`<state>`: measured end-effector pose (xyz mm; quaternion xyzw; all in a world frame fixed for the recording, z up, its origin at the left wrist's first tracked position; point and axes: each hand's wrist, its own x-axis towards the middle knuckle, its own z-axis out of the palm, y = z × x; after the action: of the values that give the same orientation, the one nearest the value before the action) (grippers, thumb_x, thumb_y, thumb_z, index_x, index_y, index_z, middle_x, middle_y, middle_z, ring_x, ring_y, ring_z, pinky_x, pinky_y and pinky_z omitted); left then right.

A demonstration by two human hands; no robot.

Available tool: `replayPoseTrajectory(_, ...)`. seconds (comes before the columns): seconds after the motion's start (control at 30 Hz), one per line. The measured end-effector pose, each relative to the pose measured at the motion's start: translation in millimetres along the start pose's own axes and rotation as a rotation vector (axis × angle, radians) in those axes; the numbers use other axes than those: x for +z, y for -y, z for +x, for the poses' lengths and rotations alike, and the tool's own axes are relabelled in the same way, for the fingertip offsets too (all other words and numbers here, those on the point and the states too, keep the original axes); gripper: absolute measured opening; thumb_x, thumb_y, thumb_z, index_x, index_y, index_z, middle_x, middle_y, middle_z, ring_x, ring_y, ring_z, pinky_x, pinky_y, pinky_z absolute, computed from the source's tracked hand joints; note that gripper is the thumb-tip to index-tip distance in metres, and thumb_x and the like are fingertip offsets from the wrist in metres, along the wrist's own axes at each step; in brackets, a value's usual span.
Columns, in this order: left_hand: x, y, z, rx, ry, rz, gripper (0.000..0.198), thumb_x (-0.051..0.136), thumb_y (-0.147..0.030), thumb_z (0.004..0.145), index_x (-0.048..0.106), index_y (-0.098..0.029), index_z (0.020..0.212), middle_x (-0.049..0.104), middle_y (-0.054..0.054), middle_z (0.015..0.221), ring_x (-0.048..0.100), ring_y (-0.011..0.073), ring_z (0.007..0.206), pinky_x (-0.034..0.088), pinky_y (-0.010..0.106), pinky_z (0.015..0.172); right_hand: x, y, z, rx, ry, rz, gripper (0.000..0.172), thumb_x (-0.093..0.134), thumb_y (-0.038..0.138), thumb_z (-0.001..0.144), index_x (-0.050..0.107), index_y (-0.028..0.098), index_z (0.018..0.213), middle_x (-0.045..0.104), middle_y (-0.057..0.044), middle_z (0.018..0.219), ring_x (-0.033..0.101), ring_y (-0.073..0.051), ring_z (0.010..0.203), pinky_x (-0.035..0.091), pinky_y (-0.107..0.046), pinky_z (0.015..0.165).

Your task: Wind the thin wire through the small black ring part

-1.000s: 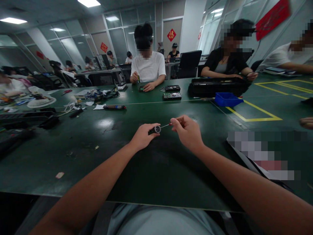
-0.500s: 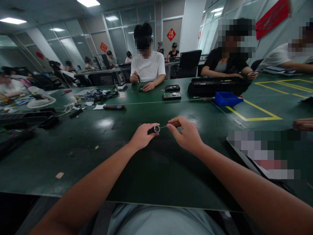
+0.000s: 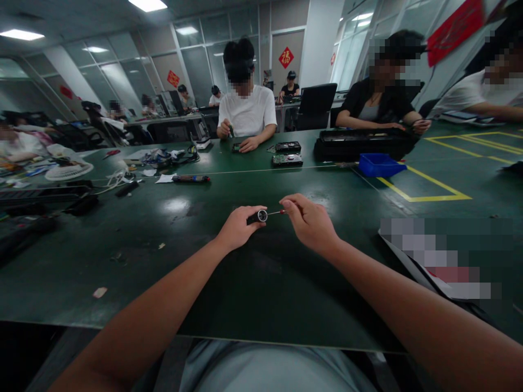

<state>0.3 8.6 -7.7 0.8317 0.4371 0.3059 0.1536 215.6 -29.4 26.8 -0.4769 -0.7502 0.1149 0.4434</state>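
My left hand (image 3: 237,227) is closed round a small black cylindrical part (image 3: 253,219), whose silver-rimmed round end faces right and towards me. Fingers cover much of its body. A thin screwdriver (image 3: 275,212) with a red collar is pinched in my right hand (image 3: 312,220), its handle largely hidden by the fingers. The shaft points left and its tip meets the rimmed end of the black part; I cannot tell how far inside it goes. Both hands are over the green table (image 3: 261,294).
Across the table a person in white (image 3: 247,111) works beside hard drives (image 3: 287,160). A blue tray (image 3: 381,165) and a long black unit (image 3: 363,144) are at right. Cables (image 3: 171,157) and a marker-like stick (image 3: 191,178) lie left. A blurred-out sheet (image 3: 433,261) lies at right.
My right hand has turned its fingers on the screwdriver, and the red collar now shows. My left hand keeps its place. The other hand at the far right edge has gone from view.
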Motion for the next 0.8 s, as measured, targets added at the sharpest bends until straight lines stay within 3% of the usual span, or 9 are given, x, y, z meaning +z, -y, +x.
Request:
replayPoseTrajectory(0.13,0.3,-0.9,0.6,-0.006,-0.003,-0.007,0.041,0.072,-0.024,0.085,0.065,-0.027,0.126,0.070,0.003,0.119,0.062,0.0228,0.107,0.046,0.039,0.096,-0.3,0.6,-1.2,-0.017,0.011,0.005,0.027,0.043,0.029,0.097,0.062,0.017,0.111,0.065,-0.001,0.070,0.059,-0.016,0.061,0.039,-0.029,0.060)
replayPoseTrajectory(0.3,-0.1,-1.8,0.6,-0.014,-0.003,0.002,0.042,0.072,-0.025,0.085,0.065,-0.028,0.126,0.070,0.003,0.118,0.062,0.0232,0.106,0.046,0.040,0.096,-2.6,2.9,-2.1,-0.027,0.051,0.004,0.031,0.039,0.035,0.100,0.065,0.019,0.098,0.064,-0.002,0.071,0.059,-0.016,0.063,0.039,-0.030,0.060)
replayPoseTrajectory(0.47,-0.5,-0.1,0.4,-0.018,0.004,0.003,0.042,0.072,-0.027,0.086,0.064,-0.028,0.128,0.070,0.003,0.117,0.062,0.0227,0.106,0.046,0.040,0.095,1.0,1.9,-2.2,0.035,-0.027,0.045,0.025,0.043,0.034,0.099,0.061,0.019,0.107,0.069,-0.004,0.079,0.062,-0.018,0.066,0.043,-0.031,0.064)
replayPoseTrajectory(0.63,0.6,0.4,1.2,-0.023,0.002,-0.009,0.042,0.072,-0.026,0.086,0.065,-0.027,0.127,0.069,0.003,0.120,0.062,0.0232,0.109,0.045,0.041,0.098,6.1,-4.3,0.1,0.160,-0.101,0.285,0.020,0.053,0.037,0.094,0.062,0.020,0.097,0.070,-0.005,0.084,0.066,-0.020,0.077,0.050,-0.035,0.072)
replayPoseTrajectory(0.8,-1.6,-0.1,1.0,-0.009,-0.020,-0.010,0.041,0.071,-0.024,0.086,0.065,-0.026,0.126,0.070,0.004,0.120,0.062,0.0231,0.109,0.044,0.043,0.100,17.4,-13.3,3.5,0.297,-0.134,0.615,0.027,0.054,0.045,0.092,0.063,0.019,0.090,0.066,-0.004,0.079,0.064,-0.017,0.071,0.054,-0.036,0.072)
